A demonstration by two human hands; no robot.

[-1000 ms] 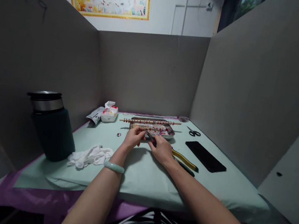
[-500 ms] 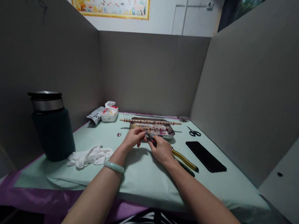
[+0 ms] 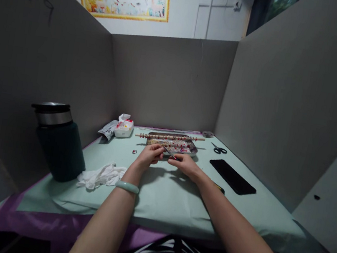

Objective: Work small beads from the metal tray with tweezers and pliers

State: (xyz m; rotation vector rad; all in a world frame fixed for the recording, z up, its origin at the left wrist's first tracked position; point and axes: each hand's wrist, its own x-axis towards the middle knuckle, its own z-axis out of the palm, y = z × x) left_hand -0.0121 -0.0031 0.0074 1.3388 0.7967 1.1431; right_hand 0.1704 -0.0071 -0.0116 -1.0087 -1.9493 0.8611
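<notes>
My right hand (image 3: pixel 186 165) is closed around slim pliers (image 3: pixel 170 153), whose narrow metal jaws point up and left. Their handles are mostly hidden in the palm. The fingers of my left hand (image 3: pixel 151 154) pinch together right at the jaw tips; whatever they hold is too small to make out. Just behind both hands stands a metal tray (image 3: pixel 195 150) of small coloured beads. Across it lies a wooden stick (image 3: pixel 171 137) strung with red-beaded rings. A small ring with a red bead (image 3: pixel 134 152) lies left of my left hand.
Yellow-handled pliers (image 3: pixel 220 188) lie mostly hidden beneath my right forearm. Scissors (image 3: pixel 219 150) and a black phone-like slab (image 3: pixel 232 177) are on the right. At left stand a dark green bottle (image 3: pixel 57 148), crumpled white cloth (image 3: pixel 102 176) and a tissue pack (image 3: pixel 123 129). Grey partitions (image 3: pixel 168 84) enclose the table.
My right hand has turned and shifted slightly right, so the slim pliers show edge-on and its forearm covers more of the yellow-handled pliers. My left hand stays almost in place, still pinching.
</notes>
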